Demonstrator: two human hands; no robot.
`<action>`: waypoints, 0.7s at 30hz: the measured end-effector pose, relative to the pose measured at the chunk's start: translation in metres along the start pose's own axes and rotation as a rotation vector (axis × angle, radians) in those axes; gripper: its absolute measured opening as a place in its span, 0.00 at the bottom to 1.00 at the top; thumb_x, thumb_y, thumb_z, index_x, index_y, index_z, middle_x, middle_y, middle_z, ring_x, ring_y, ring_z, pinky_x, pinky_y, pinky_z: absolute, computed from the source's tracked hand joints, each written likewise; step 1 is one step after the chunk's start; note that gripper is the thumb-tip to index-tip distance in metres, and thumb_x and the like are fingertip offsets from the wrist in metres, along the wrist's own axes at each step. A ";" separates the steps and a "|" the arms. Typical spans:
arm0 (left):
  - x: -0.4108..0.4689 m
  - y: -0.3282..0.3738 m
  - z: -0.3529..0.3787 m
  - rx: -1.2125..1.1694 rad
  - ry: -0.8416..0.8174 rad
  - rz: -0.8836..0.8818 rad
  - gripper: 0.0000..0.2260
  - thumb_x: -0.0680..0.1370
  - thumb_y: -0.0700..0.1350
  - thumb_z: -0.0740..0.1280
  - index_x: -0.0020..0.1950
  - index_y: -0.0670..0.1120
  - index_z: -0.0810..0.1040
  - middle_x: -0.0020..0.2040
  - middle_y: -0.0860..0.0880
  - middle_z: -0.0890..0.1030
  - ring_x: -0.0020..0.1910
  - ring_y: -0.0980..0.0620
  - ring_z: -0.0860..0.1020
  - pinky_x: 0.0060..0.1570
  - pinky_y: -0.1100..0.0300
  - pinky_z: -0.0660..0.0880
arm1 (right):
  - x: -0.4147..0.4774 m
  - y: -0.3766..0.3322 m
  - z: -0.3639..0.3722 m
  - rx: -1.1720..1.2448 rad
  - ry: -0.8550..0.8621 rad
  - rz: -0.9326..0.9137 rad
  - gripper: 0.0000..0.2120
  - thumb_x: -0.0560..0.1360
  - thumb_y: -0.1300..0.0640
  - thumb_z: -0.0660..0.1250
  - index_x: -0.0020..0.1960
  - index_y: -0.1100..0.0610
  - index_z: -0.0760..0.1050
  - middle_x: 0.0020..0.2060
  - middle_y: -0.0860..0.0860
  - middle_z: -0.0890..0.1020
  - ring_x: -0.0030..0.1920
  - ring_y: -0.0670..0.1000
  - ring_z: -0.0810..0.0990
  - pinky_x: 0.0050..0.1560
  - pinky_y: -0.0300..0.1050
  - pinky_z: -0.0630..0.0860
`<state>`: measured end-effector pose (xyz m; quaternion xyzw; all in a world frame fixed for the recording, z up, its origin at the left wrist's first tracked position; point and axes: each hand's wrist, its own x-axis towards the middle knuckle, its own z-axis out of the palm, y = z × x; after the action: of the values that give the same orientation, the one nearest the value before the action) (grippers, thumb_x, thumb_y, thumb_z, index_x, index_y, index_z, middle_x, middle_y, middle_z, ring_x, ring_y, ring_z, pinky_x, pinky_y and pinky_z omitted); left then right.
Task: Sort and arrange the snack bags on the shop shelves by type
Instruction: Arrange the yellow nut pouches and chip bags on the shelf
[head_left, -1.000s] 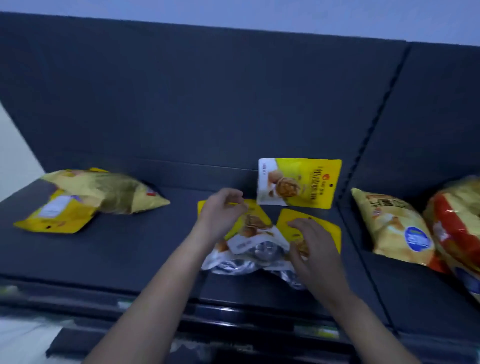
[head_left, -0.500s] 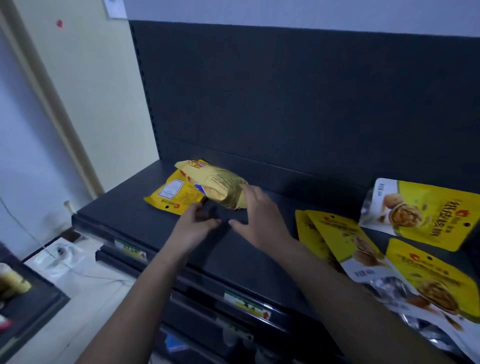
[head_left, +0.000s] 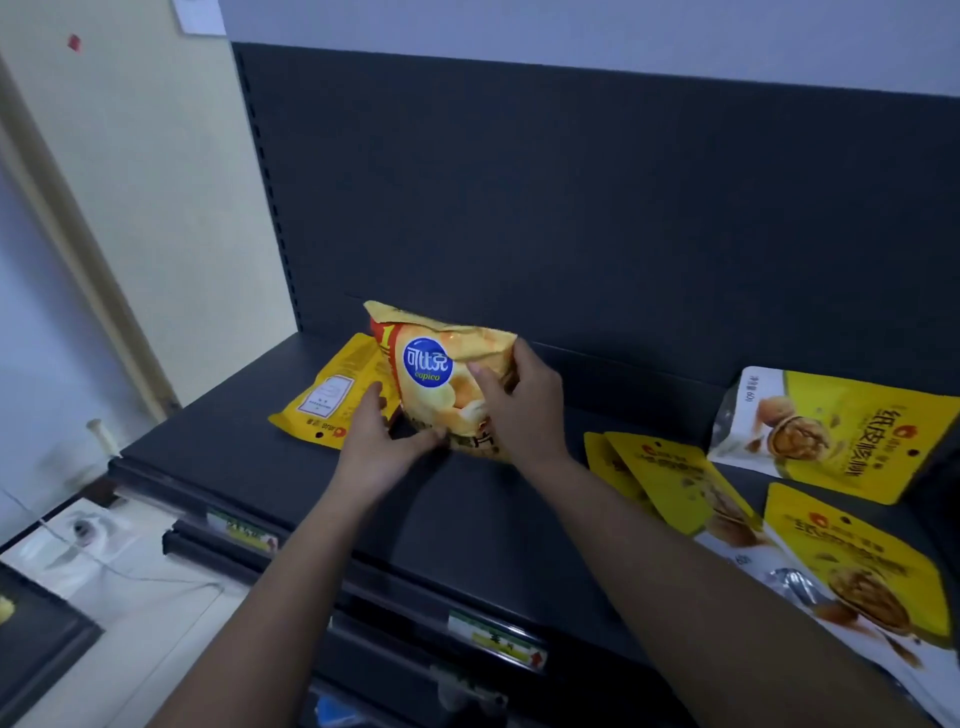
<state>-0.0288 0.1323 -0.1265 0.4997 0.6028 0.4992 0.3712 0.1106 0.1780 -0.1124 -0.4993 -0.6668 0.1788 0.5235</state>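
Handling of the Copico chip bag (head_left: 441, 374) is the step we are judging to be in hand. Half a second ago this bag was lying on its side across the flat yellow pouch (head_left: 332, 400), and our hands were only arriving at it. A second ago they were on the walnut pouches (head_left: 852, 561) further right. Now we are holding the bag raised on its lower edge, with its blue round logo facing us. For the task, this means we are leaving the walnut group and starting on the chip type.

Grip state: both hands are clamped on the bag.
- The left hand (head_left: 382, 447) is pinching the lower left corner, with the thumb running along the bottom edge. Its fingertips are lying close to the flat yellow pouch; we cannot tell whether they are touching it.
- The right hand (head_left: 524, 410) is wrapping the right side, with the thumb across the printed front and the fingers curling round the right edge.

Position: the bag is sitting between the two hands, towards the back left corner of the shelf (head_left: 234, 447), near the back panel (head_left: 571, 208). We cannot tell whether it is touching that panel. The flat yellow pouch is lying label side up at the bag's left, partly behind it. The walnut pouches are well apart from the grip, at the right end of the shelf: one is standing against the back and the others are lying flat and overlapping towards the front edge.

We are judging that the bag is being separated from a pouch of a different type.
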 end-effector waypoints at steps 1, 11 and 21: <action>0.000 0.005 0.003 -0.028 0.005 0.069 0.38 0.67 0.41 0.77 0.72 0.46 0.61 0.61 0.58 0.73 0.61 0.55 0.72 0.50 0.71 0.71 | 0.001 -0.006 -0.013 0.094 0.000 0.024 0.07 0.74 0.53 0.68 0.45 0.57 0.73 0.40 0.50 0.82 0.43 0.50 0.81 0.44 0.54 0.79; -0.027 0.072 0.093 -0.097 -0.474 0.273 0.30 0.59 0.49 0.79 0.58 0.55 0.73 0.52 0.53 0.82 0.50 0.58 0.81 0.47 0.60 0.80 | -0.009 -0.017 -0.182 0.637 0.386 0.283 0.06 0.78 0.57 0.63 0.50 0.59 0.76 0.40 0.53 0.83 0.42 0.50 0.83 0.45 0.50 0.80; -0.114 0.150 0.247 -0.325 -0.564 0.347 0.16 0.62 0.50 0.74 0.48 0.53 0.78 0.43 0.52 0.83 0.39 0.58 0.83 0.34 0.65 0.78 | -0.070 -0.004 -0.360 0.305 0.298 0.350 0.25 0.71 0.52 0.72 0.64 0.50 0.65 0.54 0.47 0.80 0.51 0.46 0.82 0.45 0.41 0.81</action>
<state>0.2650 0.0790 -0.0418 0.6470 0.2959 0.4863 0.5073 0.4210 0.0145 -0.0063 -0.5434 -0.4511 0.2893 0.6461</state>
